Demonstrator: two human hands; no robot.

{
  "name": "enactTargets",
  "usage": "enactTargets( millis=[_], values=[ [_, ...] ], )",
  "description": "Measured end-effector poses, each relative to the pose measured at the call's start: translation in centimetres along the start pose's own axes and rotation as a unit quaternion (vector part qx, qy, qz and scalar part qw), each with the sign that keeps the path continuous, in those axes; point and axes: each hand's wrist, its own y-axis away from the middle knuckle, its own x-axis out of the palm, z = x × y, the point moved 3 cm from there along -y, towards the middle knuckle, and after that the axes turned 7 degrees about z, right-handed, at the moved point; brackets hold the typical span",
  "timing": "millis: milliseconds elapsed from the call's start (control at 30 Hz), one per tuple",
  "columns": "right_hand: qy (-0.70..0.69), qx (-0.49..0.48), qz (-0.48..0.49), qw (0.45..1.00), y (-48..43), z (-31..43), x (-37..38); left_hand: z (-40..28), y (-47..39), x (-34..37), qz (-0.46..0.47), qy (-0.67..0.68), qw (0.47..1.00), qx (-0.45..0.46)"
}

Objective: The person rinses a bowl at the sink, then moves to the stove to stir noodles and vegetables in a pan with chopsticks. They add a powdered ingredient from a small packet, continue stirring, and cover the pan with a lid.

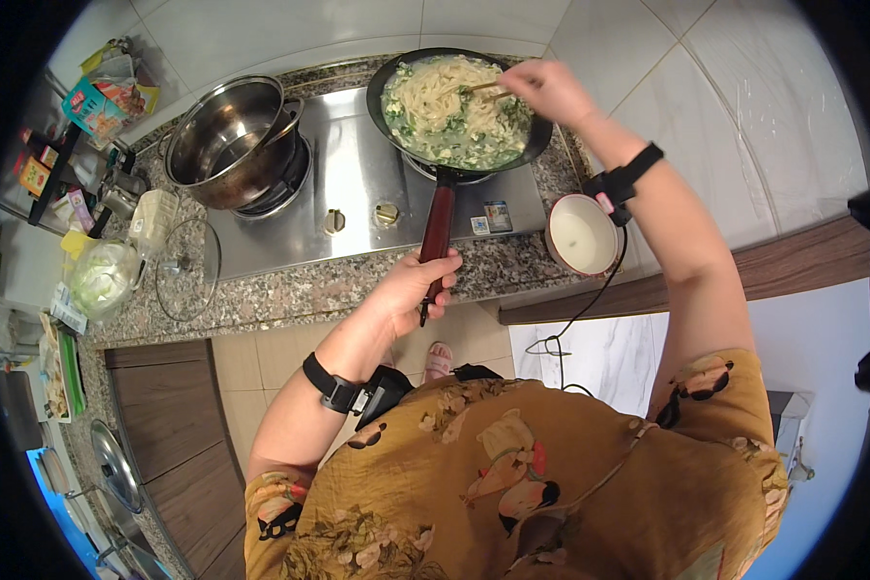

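Observation:
My left hand (422, 288) is closed around the dark red handle (438, 217) of a black wok (375, 109), which rests over the right burner of a steel gas stove. Pale noodles (435, 94) with chopped greens and bits that look like egg lie in cloudy broth in the wok. Over the wok's right rim, my right hand (547, 87) grips a pair of chopsticks (487, 87), whose tips are among the noodles and greens. A white bowl with a red rim (582, 235), with a little whitish liquid in it, stands right of the stove.
A large steel pot (225, 145) sits over the left burner. A glass lid (188, 279) lies on the granite counter (290, 290) beside a bagged cabbage or lettuce (104, 278). Packets and a rack line the left wall. A black cable (594, 297) hangs from my right wrist strap.

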Motion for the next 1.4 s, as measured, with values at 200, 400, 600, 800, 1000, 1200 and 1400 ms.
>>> enactTargets(
  millis=[200, 400, 600, 800, 1000, 1200, 1400],
  values=[
    [-0.26, 0.309, -0.051, 0.913, 1.1, -6.6, -7.6, -0.2, 0.2, -0.4, 0.001, 0.001, 1.0, 0.004],
    [-0.304, 0.417, -0.036, 0.856, 2.9, -10.9, -3.1, -0.1, 0.2, 0.1, 0.006, -0.015, 1.0, -0.006],
    [-0.398, 0.41, 0.034, 0.82, 2.1, -9.3, 0.9, 0.0, 0.0, 0.9, 0.013, -0.019, 1.0, -0.016],
    [-0.401, 0.356, 0.142, 0.832, 0.6, -4.7, 1.1, -0.8, -0.1, 0.0, -0.005, -0.017, 1.0, -0.011],
    [-0.273, 0.278, 0.117, 0.914, -3.0, -6.2, -5.8, -2.3, -1.0, -1.8, -0.019, -0.018, 1.0, -0.011],
    [-0.23, 0.323, 0.002, 0.918, -5.3, -11.6, -5.7, -2.3, -0.2, -0.8, -0.005, -0.025, 1.0, -0.011],
    [-0.287, 0.322, 0.08, 0.899, -4.6, -10.3, -0.3, -2.1, 0.7, 0.3, 0.012, -0.026, 1.0, -0.011]
  ],
)
